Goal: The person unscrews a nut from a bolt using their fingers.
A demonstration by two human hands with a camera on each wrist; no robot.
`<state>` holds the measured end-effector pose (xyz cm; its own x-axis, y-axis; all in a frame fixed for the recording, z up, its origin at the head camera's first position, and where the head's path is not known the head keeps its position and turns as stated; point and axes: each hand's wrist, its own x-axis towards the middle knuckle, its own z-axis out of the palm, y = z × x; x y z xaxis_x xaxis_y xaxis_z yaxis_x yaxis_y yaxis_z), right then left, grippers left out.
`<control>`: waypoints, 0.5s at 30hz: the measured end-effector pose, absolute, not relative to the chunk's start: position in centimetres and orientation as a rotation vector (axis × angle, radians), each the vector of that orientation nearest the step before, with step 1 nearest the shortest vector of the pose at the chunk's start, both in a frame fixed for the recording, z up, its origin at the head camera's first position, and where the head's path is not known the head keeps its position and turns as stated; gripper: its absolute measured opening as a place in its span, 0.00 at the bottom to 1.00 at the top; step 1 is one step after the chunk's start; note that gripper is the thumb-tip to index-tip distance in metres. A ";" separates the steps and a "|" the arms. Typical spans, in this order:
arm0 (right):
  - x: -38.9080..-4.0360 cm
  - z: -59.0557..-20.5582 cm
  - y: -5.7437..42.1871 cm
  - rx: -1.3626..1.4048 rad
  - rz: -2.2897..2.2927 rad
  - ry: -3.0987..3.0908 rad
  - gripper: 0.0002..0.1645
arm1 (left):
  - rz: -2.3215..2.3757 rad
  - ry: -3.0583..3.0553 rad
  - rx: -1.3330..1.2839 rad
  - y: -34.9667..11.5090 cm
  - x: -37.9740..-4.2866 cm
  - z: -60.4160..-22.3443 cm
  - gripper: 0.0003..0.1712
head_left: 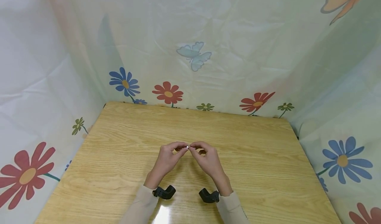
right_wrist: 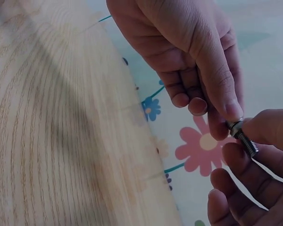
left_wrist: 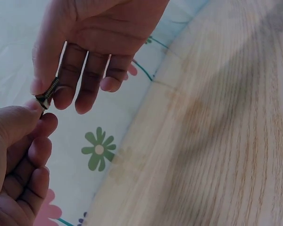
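Between the two hands, above the table, is a small metal bolt with a threaded shank and a wider collar at one end. My left hand pinches the wide end between thumb and forefinger. From the opposite side, my right hand pinches the bolt by its threaded part. In the left wrist view the bolt slants between the fingertips, its threads toward the right hand. In the right wrist view the bolt's threads show beside the right fingers. Fingertips cover part of the wide end.
The wooden tabletop reaches back to a pale curtain printed with flowers and butterflies, which also hangs along both sides. Black wrist cameras are strapped over the light sleeves. Light glares off the table's near side.
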<state>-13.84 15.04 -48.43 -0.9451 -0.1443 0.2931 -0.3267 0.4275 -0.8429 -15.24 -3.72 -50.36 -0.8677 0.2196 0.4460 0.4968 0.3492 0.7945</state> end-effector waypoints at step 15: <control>-13.9 -48.9 15.3 0.574 1.481 -2.402 0.14 | -1.528 -2.363 -0.636 -3.6 -15.1 -50.4 0.08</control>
<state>-13.88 15.27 -48.86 -0.8877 -0.1937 0.4176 -0.4601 0.4018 -0.7917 -15.12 -3.60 -50.37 -0.8716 0.2207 0.4378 0.4898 0.3523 0.7975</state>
